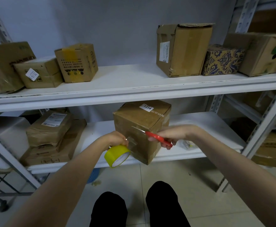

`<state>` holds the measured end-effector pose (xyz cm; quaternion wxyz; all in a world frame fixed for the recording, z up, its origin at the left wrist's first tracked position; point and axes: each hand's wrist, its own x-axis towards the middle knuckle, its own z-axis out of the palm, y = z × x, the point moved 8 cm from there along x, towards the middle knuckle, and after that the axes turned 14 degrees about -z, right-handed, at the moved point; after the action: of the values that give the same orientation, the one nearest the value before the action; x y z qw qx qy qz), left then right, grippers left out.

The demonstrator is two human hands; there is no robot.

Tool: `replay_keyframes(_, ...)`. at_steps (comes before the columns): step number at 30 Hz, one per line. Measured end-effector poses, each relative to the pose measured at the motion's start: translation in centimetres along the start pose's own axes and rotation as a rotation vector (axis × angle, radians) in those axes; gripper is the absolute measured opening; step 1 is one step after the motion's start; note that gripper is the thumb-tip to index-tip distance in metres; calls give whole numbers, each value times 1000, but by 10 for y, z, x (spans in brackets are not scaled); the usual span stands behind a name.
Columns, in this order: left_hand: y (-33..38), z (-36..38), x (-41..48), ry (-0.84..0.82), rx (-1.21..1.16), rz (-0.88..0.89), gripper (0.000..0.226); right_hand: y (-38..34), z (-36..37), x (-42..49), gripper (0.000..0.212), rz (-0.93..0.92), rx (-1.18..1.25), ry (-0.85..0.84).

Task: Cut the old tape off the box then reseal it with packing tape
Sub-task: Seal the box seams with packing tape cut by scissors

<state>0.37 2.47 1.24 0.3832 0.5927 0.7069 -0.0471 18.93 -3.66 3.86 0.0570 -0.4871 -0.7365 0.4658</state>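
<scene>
A brown cardboard box (143,122) with a white "1314" label stands on the lower shelf (204,126), its near corner over the shelf's front edge. My left hand (117,138) holds a yellow-green roll of packing tape (116,155) at the box's front face. A clear strip of tape (131,142) stretches from the roll onto the box. My right hand (168,135) grips red-handled scissors (158,139), blades pointing left over the tape strip. The blades look blurred.
A stack of flat brown parcels (50,136) lies left of the box on the same shelf. The upper shelf (134,82) carries several cardboard boxes. A small clear packet (188,144) lies right of the box. My knees (134,208) are below, over a tiled floor.
</scene>
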Motion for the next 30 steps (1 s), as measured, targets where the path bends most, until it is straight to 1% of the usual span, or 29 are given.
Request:
replay_keyframes(2,2,-6,-4,21,-51,13,34,-10,-19,-5,45,6,-73,54)
replay_keyframes(4,7,-12,-7,41,-97,41,23,-15,-32,-7,41,36,-181,77)
replay_keyframes(5,9,-15,-10,51,-113,57,19,-19,-35,-10,42,47,-241,67)
replay_keyframes(7,12,-19,-13,57,-127,72,17,-30,-40,-19,47,39,-303,58)
replay_keyframes(9,12,-20,-17,61,-131,82,23,-51,-51,-30,52,-41,-269,136)
replay_keyframes(11,12,-22,-18,69,-143,93,23,-76,-75,-34,57,-153,-214,344)
replay_keyframes(13,12,-24,-17,79,-171,103,15,-95,-106,-30,57,-196,-244,629)
replay_keyframes(15,15,-28,-17,87,-214,127,12,-115,-130,-27,53,-126,-414,897)
replay_keyframes(16,16,-28,-18,87,-233,139,13,-123,-137,-24,52,-76,-513,998)
replay_keyframes(17,19,-32,-19,93,-252,154,15,-136,-144,-22,52,-42,-577,1060)
replay_keyframes(19,20,-35,-19,100,-279,168,21,-144,-153,-8,49,17,-607,1071)
replay_keyframes(22,20,-38,-20,110,-300,176,23,-139,-164,15,46,67,-548,994)
replay_keyframes(24,19,-41,-19,119,-313,178,23,-138,-169,21,42,47,-500,975)
replay_keyframes(25,18,-43,-19,125,-323,181,23,-140,-170,21,39,20,-496,996)
replay_keyframes(26,15,-44,-18,126,-337,180,24,-143,-168,16,35,-23,-514,1053)
replay_keyframes(27,13,-44,-16,124,-347,177,24,-150,-162,6,30,-105,-544,1130)
replay_keyframes(28,10,-45,-15,126,-355,172,24,-158,-149,-3,26,-228,-570,1192)
replay_keyframes(29,8,-46,-13,130,-358,166,24,-163,-130,-10,22,-373,-600,1206)
replay_keyframes(30,5,-45,-11,132,-366,154,22,-164,-107,-12,19,-472,-654,1157)
